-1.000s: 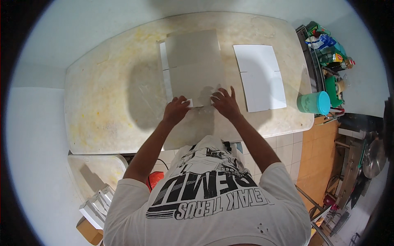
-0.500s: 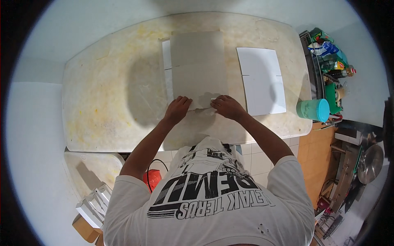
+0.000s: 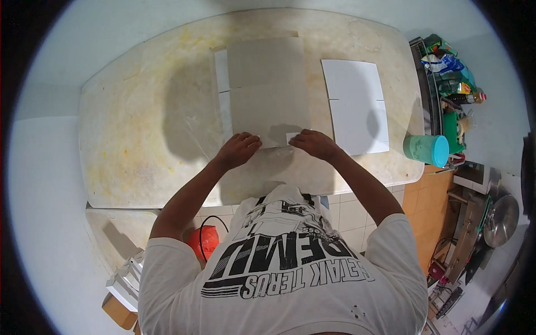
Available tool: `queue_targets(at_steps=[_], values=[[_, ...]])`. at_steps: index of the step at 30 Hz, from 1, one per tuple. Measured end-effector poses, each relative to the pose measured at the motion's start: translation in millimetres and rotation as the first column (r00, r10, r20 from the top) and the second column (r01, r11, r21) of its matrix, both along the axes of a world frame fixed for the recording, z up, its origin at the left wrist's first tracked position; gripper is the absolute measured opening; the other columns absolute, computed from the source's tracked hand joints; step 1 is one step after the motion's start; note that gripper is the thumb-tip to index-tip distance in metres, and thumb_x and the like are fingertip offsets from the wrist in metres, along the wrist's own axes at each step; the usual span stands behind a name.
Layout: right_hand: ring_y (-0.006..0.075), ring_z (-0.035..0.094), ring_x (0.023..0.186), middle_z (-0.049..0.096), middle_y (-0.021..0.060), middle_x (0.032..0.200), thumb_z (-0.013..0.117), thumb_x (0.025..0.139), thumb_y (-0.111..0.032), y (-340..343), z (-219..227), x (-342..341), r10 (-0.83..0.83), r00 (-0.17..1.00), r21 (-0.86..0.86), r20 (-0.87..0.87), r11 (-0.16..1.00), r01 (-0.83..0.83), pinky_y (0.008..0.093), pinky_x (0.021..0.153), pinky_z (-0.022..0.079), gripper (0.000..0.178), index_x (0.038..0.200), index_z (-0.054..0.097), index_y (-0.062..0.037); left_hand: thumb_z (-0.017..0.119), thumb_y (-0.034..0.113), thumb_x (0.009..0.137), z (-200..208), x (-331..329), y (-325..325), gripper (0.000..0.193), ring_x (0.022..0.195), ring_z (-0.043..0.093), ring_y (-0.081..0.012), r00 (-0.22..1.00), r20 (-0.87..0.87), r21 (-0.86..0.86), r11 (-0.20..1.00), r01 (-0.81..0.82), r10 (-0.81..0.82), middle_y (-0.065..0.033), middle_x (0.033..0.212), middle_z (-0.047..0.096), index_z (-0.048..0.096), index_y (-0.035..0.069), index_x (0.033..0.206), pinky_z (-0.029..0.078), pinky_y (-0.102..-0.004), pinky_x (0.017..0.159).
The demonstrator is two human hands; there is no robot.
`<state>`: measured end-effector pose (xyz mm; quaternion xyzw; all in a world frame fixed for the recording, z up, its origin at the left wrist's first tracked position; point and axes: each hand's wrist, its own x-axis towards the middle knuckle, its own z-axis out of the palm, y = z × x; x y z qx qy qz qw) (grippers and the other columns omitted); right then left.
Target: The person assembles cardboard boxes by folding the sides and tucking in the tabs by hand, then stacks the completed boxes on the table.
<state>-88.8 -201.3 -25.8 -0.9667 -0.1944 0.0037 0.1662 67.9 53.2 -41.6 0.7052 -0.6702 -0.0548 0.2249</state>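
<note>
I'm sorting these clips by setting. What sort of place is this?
Probably a home kitchen used as a workspace: a stained stone counter with a tiled front, metal pots at the right, and a shelf of bottles and packets.

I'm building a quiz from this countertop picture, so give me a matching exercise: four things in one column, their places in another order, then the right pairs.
Things:
1. grey cardboard sheet
2. white sheets
3. teal tub
4. left hand

Places:
A. at the counter's right edge
B. at the cardboard's near left corner
C. middle of the counter
D. right of the cardboard, lying flat

Pairs: 1-C, 2-D, 3-A, 4-B
</note>
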Motion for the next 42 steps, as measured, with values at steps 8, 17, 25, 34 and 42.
queue_targets(at_steps=[8,17,25,34,42], values=[[0.0221,0.051,0.105,0.054,0.0045,0.116,0.055,0.076,-0.007,11.2,-21.4,-14.0,-0.079,0.99,0.029,0.119,0.997,0.076,0.0318,0.092,0.043,0.035,0.111,0.054,-0.0082,0.06,0.012,0.074,-3.3,-23.2,10.2,0.031,0.096,0.052,-0.0223,0.987,0.021,0.02,0.987,-0.157,0.156,-0.0045,0.106,0.055,0.056,0.007,0.105,0.042,-0.0361,0.083],[0.0238,0.058,0.09,0.061,0.0075,0.093,0.052,0.081,-0.009,19.9,32.9,5.9,-0.296,0.932,0.286,-0.211,0.892,0.348,0.0339,0.08,0.048,0.026,0.106,0.057,-0.0108,0.057,0.006,0.08,35.6,-18.7,-3.5,0.019,0.075,0.055,-0.0285,0.777,-0.474,0.028,0.89,-0.456,0.413,-0.0103,0.081,0.06,0.058,0.005,0.099,0.045,-0.038,0.068],[0.0278,0.058,0.079,0.06,0.0099,0.083,0.054,0.082,-0.016,30.8,-1.8,37.6,-0.3,0.942,0.169,-0.149,0.931,0.323,0.0363,0.072,0.048,0.015,0.091,0.061,-0.0071,0.054,0.02,0.084,17.5,-33.2,-22.8,0.013,0.086,0.053,-0.0266,0.833,-0.044,0.157,0.827,-0.54,0.552,-0.0063,0.087,0.058,0.058,0.008,0.087,0.042,-0.0424,0.075],[0.0276,0.032,0.124,0.033,0.0088,0.136,0.047,0.087,-0.024,67.6,-12.9,34.8,-0.47,0.879,-0.161,0.081,0.864,0.476,0.0506,0.096,0.03,0.043,0.128,0.04,-0.0123,0.044,0.033,0.087,-15.9,-20.8,-55.9,0.045,0.125,0.027,-0.0294,0.631,0.299,0.103,0.634,-0.767,0.715,-0.0129,0.133,0.031,0.038,0.011,0.126,0.02,-0.0547,0.1],[0.0234,0.02,0.132,0.021,0.0064,0.143,0.041,0.09,-0.032,49.1,-13.8,39.8,-0.455,0.888,-0.079,-0.062,0.889,0.45,0.0517,0.102,0.021,0.049,0.133,0.032,-0.0099,0.045,0.033,0.087,-10.0,-14.1,-48.1,0.052,0.132,0.017,-0.0289,0.713,0.246,0.168,0.695,-0.699,0.657,-0.0118,0.143,0.02,0.032,0.013,0.134,0.013,-0.0539,0.103]])
